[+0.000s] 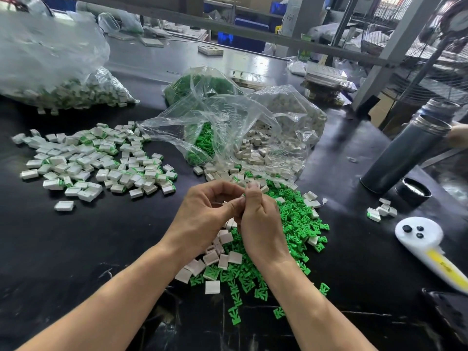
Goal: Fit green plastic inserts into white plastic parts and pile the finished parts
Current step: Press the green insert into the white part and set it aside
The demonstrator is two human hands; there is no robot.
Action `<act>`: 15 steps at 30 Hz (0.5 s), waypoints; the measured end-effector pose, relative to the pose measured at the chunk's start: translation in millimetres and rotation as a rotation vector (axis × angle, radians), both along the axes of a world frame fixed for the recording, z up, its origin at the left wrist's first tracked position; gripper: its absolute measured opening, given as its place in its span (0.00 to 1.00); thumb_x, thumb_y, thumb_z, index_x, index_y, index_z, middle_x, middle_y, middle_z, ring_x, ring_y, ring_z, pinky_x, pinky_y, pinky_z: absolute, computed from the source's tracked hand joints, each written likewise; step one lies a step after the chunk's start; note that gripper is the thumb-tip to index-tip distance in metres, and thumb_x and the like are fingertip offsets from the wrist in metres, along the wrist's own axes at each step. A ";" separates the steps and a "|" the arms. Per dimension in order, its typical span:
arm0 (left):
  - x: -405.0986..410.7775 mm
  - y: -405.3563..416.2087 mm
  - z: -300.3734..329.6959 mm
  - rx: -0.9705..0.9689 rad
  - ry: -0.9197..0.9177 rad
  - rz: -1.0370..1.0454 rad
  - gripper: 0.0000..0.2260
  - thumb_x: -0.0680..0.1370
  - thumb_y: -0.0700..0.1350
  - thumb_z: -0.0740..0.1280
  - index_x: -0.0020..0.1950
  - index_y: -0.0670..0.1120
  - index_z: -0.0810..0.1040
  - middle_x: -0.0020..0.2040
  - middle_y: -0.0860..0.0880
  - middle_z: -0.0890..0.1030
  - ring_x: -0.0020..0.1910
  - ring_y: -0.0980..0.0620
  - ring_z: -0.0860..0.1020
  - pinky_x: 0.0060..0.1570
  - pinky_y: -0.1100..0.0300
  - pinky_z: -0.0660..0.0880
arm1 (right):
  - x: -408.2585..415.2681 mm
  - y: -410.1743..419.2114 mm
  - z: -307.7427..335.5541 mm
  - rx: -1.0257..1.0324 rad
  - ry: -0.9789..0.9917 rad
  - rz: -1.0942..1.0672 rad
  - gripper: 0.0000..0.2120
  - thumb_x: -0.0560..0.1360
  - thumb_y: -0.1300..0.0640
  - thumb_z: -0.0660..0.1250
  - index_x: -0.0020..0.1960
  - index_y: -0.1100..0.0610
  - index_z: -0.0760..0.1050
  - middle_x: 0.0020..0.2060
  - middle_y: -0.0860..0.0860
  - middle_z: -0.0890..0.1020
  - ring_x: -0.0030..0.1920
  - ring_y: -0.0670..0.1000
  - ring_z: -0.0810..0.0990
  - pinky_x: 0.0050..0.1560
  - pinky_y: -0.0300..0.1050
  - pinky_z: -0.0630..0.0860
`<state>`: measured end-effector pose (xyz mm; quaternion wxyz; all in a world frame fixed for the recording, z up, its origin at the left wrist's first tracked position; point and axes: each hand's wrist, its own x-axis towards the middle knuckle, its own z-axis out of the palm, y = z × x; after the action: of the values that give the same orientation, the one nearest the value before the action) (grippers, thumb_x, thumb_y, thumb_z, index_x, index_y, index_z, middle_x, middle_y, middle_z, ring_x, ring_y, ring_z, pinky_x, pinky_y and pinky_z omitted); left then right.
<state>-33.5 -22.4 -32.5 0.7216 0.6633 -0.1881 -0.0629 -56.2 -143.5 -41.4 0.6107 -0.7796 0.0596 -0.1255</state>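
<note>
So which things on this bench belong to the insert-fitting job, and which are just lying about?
Job: left hand, right hand, loose green inserts, white parts, finished pile, open supply bag.
Lying about: steel flask, flask lid, white handheld fan.

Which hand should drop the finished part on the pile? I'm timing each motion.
Probably the left hand: the pile of finished parts lies on its side of the table, while the right hand sits over the loose green inserts.
</note>
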 end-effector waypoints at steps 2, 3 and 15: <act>-0.2 0.7 -0.1 0.012 0.006 0.005 0.03 0.78 0.39 0.73 0.51 0.41 0.84 0.44 0.41 0.86 0.38 0.55 0.82 0.36 0.68 0.75 | 0.7 0.2 -0.1 -0.017 -0.020 0.001 0.30 0.84 0.40 0.47 0.45 0.51 0.85 0.40 0.47 0.87 0.46 0.42 0.86 0.47 0.37 0.81; -0.2 1.0 -0.4 0.021 0.008 0.007 0.03 0.78 0.39 0.73 0.51 0.41 0.85 0.44 0.42 0.86 0.39 0.55 0.82 0.36 0.68 0.75 | 1.2 0.1 0.0 -0.021 -0.031 -0.001 0.29 0.84 0.42 0.47 0.45 0.50 0.85 0.41 0.46 0.87 0.46 0.40 0.85 0.45 0.32 0.79; 1.5 3.3 -6.1 0.051 0.006 0.014 0.07 0.75 0.51 0.74 0.49 0.50 0.85 0.46 0.47 0.87 0.48 0.45 0.86 0.49 0.53 0.82 | 2.2 0.1 -0.3 -0.063 -0.072 -0.021 0.26 0.84 0.47 0.48 0.38 0.46 0.81 0.34 0.36 0.83 0.43 0.32 0.81 0.40 0.23 0.72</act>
<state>-32.0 -19.2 -38.6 0.7054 0.6827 -0.1793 -0.0647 -54.0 -143.4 -41.7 0.5862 -0.7927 0.0416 -0.1618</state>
